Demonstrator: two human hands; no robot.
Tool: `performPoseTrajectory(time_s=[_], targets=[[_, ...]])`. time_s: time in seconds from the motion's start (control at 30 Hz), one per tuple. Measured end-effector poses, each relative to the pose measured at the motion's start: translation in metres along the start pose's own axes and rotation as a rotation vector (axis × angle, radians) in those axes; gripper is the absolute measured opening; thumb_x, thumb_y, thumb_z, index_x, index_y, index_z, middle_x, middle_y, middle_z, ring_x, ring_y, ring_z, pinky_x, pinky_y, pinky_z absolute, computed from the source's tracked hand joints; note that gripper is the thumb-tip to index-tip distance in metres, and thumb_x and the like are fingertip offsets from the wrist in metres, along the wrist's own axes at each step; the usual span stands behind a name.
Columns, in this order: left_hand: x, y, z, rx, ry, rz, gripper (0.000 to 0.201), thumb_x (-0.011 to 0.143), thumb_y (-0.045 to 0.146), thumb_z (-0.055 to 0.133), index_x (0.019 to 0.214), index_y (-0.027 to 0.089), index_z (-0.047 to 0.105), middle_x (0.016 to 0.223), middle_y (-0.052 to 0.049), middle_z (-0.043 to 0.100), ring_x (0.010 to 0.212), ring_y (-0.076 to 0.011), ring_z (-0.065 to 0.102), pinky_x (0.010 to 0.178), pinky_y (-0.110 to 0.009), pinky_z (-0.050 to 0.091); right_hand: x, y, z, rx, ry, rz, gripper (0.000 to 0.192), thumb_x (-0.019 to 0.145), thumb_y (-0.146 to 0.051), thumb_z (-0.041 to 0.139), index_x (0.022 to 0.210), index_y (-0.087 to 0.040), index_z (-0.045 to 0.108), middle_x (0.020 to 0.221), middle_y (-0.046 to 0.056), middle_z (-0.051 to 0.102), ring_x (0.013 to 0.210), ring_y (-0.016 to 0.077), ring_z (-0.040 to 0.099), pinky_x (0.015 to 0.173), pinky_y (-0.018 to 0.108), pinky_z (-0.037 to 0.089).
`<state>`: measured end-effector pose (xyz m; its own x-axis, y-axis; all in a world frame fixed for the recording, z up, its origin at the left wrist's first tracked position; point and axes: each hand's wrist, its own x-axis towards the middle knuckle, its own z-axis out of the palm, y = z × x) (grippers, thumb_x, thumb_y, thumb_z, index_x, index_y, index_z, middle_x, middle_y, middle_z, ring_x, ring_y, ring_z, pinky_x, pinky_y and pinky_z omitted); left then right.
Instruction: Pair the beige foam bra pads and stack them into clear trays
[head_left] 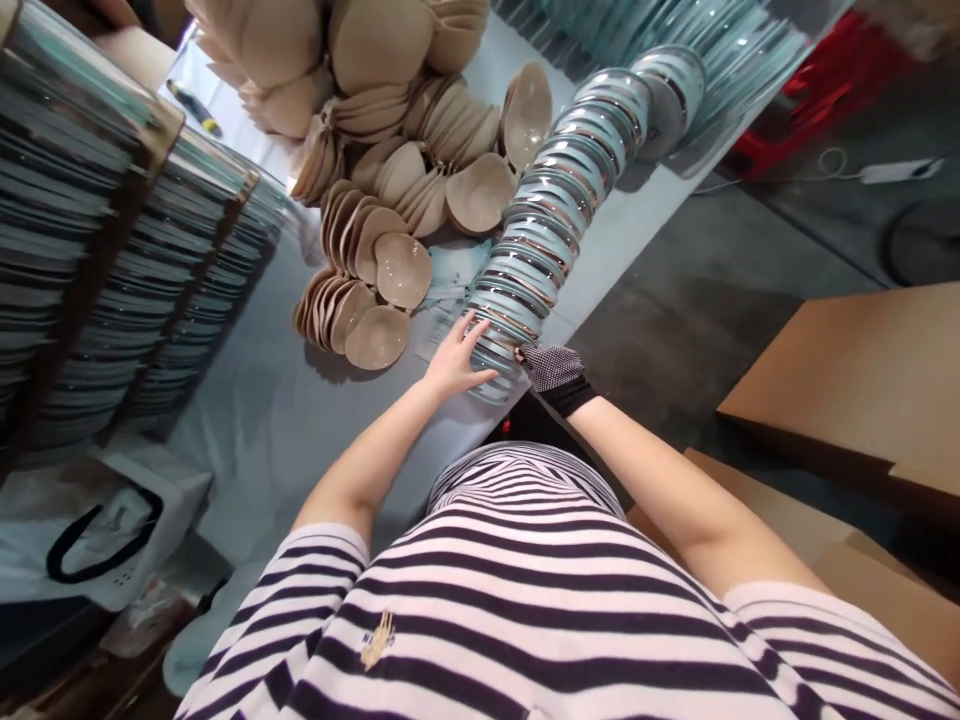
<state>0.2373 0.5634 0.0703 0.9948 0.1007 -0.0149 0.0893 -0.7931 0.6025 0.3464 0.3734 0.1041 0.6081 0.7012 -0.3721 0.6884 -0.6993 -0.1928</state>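
Note:
A long curved row of round, clear glass discs with shiny rims (555,215), resembling pot lids, leans across the white-covered table. At its near end, my bare left hand (456,360) rests with fingers spread over the discs' left side. My right hand (551,366), in a dark dotted fingerless glove, is against the right side of the same end. Its fingers are curled, and the discs partly hide what they grip, if anything. Left of the row stand nested stacks of glossy beige rounded shells (405,270), several of them double-lobed.
Tall stacks of glass sheets or discs (67,230) with brown dividers stand at left. More glassware (720,50) lies at the far right. Cardboard boxes (862,380) sit on the floor at right, near a white power strip (900,171). A yellow-black tool (193,108) lies farther back.

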Motion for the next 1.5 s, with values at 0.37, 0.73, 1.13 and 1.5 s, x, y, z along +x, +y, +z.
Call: performPoseTrajectory(time_s=[0.37, 0.73, 1.13, 1.5], targets=[[0.007, 0.002, -0.003, -0.037, -0.003, 0.049, 0.099, 0.067, 0.050, 0.087, 0.152, 0.021, 0.044, 0.165, -0.018, 0.029, 0.152, -0.0379, 0.028, 0.123, -0.050, 0.030, 0.023, -0.005, -0.001, -0.021, -0.252, -0.028, 0.034, 0.101, -0.026, 0.042, 0.117, -0.015, 0.071, 0.114, 0.018, 0.074, 0.100, 0.0251, 0.071, 0.080, 0.030, 0.049], [-0.013, -0.046, -0.005, 0.023, 0.176, -1.035, 0.057, 0.080, 0.032, 0.079, 0.130, 0.011, 0.061, 0.133, -0.022, 0.062, 0.130, -0.0372, 0.052, 0.110, -0.045, 0.037, 0.036, 0.010, -0.041, -0.309, -0.434, -0.516, 0.034, 0.099, -0.024, 0.047, 0.125, -0.018, 0.068, 0.105, 0.017, 0.076, 0.096, 0.0290, 0.072, 0.080, 0.038, 0.054], [0.006, -0.005, -0.063, -0.274, 0.555, -0.767, 0.011, 0.089, 0.025, 0.064, 0.093, 0.021, 0.073, 0.092, -0.003, 0.074, 0.089, -0.0176, 0.068, 0.083, -0.027, 0.050, 0.154, -0.086, -0.132, -0.062, -0.042, -1.052, 0.051, 0.082, -0.024, 0.070, 0.131, -0.012, 0.065, 0.132, 0.019, 0.066, 0.122, 0.0309, 0.058, 0.104, 0.042, 0.045], [0.006, -0.045, -0.027, -0.305, 1.025, -0.920, 0.027, 0.085, 0.009, 0.061, 0.109, 0.018, 0.070, 0.112, -0.011, 0.072, 0.107, -0.0232, 0.067, 0.098, -0.042, 0.054, 0.220, -0.083, -0.098, -0.238, -0.267, -0.670, 0.013, 0.083, -0.018, 0.065, 0.086, -0.011, 0.076, 0.084, 0.016, 0.075, 0.080, 0.0234, 0.065, 0.070, 0.031, 0.045]])
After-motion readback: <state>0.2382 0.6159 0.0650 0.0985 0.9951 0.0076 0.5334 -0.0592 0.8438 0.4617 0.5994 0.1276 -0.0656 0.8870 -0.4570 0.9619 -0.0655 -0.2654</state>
